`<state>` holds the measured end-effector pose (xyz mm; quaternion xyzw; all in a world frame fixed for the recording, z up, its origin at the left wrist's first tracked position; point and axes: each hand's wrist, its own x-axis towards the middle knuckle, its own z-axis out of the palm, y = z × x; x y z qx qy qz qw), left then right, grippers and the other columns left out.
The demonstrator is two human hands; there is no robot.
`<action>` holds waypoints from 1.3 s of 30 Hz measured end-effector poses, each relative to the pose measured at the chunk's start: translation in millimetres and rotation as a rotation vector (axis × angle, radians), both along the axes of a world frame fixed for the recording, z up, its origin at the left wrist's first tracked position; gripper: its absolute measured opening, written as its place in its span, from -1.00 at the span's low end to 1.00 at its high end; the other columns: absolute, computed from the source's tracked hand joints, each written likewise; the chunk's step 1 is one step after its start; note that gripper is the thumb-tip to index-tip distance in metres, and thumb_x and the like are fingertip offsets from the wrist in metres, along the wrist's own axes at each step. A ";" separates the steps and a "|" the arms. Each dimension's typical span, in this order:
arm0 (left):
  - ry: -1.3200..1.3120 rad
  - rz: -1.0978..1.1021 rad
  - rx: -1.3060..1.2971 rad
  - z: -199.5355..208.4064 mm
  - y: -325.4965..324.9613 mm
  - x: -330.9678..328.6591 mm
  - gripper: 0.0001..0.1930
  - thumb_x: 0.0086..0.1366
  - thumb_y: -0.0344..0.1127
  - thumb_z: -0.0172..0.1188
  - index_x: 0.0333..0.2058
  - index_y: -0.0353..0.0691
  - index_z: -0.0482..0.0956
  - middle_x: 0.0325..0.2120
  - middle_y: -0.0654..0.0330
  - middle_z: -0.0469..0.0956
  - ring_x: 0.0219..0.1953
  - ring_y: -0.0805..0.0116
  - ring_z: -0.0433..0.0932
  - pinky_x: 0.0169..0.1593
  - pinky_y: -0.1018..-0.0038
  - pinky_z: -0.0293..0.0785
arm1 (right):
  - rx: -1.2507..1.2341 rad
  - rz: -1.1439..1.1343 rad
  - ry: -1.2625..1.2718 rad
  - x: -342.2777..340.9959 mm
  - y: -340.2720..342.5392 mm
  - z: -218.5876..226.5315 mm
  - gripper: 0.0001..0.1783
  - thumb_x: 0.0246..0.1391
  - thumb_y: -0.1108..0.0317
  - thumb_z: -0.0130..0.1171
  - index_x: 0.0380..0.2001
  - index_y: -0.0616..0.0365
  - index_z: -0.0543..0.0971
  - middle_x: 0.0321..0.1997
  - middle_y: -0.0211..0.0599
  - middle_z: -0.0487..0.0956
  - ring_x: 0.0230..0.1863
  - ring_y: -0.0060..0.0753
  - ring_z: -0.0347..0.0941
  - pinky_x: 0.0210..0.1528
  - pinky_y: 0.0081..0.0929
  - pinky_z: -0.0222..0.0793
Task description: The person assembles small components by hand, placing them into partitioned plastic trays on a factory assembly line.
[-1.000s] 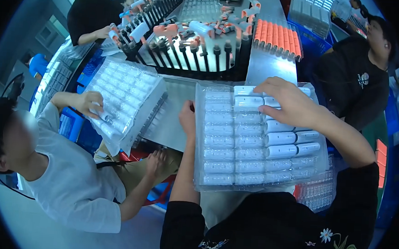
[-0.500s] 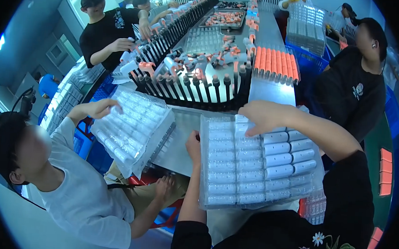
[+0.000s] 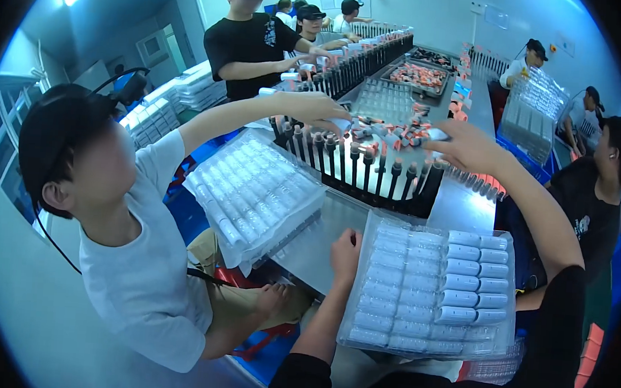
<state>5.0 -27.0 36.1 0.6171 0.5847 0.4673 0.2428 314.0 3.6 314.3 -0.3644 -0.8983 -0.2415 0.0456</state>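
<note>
A clear plastic tray (image 3: pixel 400 288) of rowed pockets lies in front of me. White cylindrical shells (image 3: pixel 461 282) fill the upper rows of its two right columns; whether the left pockets hold anything, I cannot tell. My left hand (image 3: pixel 346 254) is closed beside the tray's upper left edge, its fingertips partly hidden. Stretched forward, my right hand (image 3: pixel 472 145) pinches a white shell (image 3: pixel 436 135) at the end of the black-post rack (image 3: pixel 395 179). Orange and grey parts (image 3: pixel 392 133) lie heaped behind those posts.
A co-worker in white (image 3: pixel 132 254) sits at my left, one arm reaching over the rack. That person's stacked clear trays (image 3: pixel 254 190) stand beside mine. Orange pieces (image 3: pixel 483 182) lie on the metal table (image 3: pixel 462 207) at right. Another co-worker in black (image 3: pixel 584 196) sits there.
My right hand has gone from above the tray to the rack. The co-worker at left has reached from the tray stack to the rack. The whole view has shifted.
</note>
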 end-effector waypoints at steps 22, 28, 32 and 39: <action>-0.013 -0.011 0.030 -7.7 1.7 6.9 -0.69 0.38 -0.14 0.14 -0.34 -0.31 0.62 -0.39 -0.21 0.63 -0.29 -0.26 0.63 -0.23 -0.01 0.53 | -0.132 -0.491 0.303 -163.2 91.4 -56.1 -0.27 0.15 -0.22 0.20 0.00 0.32 0.52 -0.17 0.01 0.70 -0.13 0.00 0.68 -0.13 -0.10 0.56; -0.054 -0.025 0.008 2.1 4.9 3.6 -0.72 0.36 -0.18 0.16 -0.33 -0.33 0.61 -0.38 -0.20 0.64 -0.30 -0.24 0.64 -0.23 0.03 0.54 | -0.303 0.183 0.342 -180.5 -29.5 -58.4 -0.49 0.19 -0.08 0.26 -0.05 0.13 0.54 -0.18 -0.17 0.59 -0.19 -0.01 0.61 -0.20 -0.18 0.52; 0.025 0.018 -0.007 3.4 10.1 -1.6 -0.71 0.34 -0.17 0.15 -0.36 -0.33 0.61 -0.42 -0.17 0.64 -0.33 -0.24 0.63 -0.25 0.06 0.54 | -0.043 0.173 0.399 -128.1 -42.3 -48.9 -0.47 0.13 0.01 0.32 0.04 0.12 0.54 -0.13 -0.17 0.61 -0.18 -0.01 0.60 -0.16 -0.19 0.52; 0.032 0.027 -0.049 5.7 9.7 2.5 -0.67 0.36 -0.11 0.12 -0.37 -0.29 0.60 -0.43 -0.17 0.63 -0.35 -0.25 0.62 -0.27 0.03 0.52 | 0.064 -0.476 0.820 -15.8 24.8 -27.4 -0.51 0.29 -0.03 0.17 -0.10 0.27 0.55 -0.19 0.07 0.65 -0.08 0.19 0.58 -0.04 0.00 0.47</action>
